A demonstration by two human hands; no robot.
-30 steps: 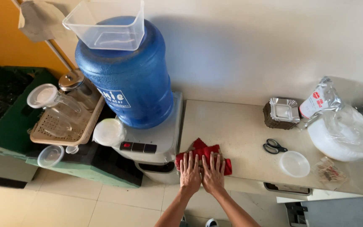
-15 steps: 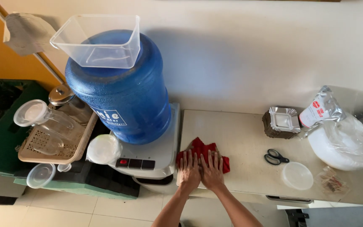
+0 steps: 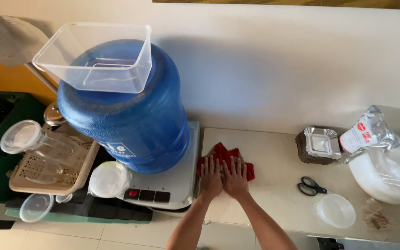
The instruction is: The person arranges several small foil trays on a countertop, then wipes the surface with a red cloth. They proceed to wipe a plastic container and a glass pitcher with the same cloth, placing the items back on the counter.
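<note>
Both hands lie flat, side by side, fingers straight and slightly spread: the left hand [image 3: 210, 176] and the right hand [image 3: 235, 177] press palms-down on a crumpled red cloth [image 3: 225, 156]. Neither grip is closed around anything; the cloth is pinned under the palms, not pinched. It sits at the left end of the pale desk [image 3: 274, 157], just beside the white dispenser base [image 3: 172, 183] that carries the big blue water bottle [image 3: 126, 125].

As for progress, the wiping looks to be at the desk's left end only. Whether the surface to the right has been gone over cannot be told from this height; it bears no plain marks either way.

Farther right lie black scissors [image 3: 312, 186], a round clear lid [image 3: 335, 210], a stack of foil trays [image 3: 319, 144] and a white bundle in plastic [image 3: 390, 171]. A clear square tub [image 3: 96, 58] rests atop the bottle, and a beige tray [image 3: 47, 166] with clear containers stands to the left.
</note>
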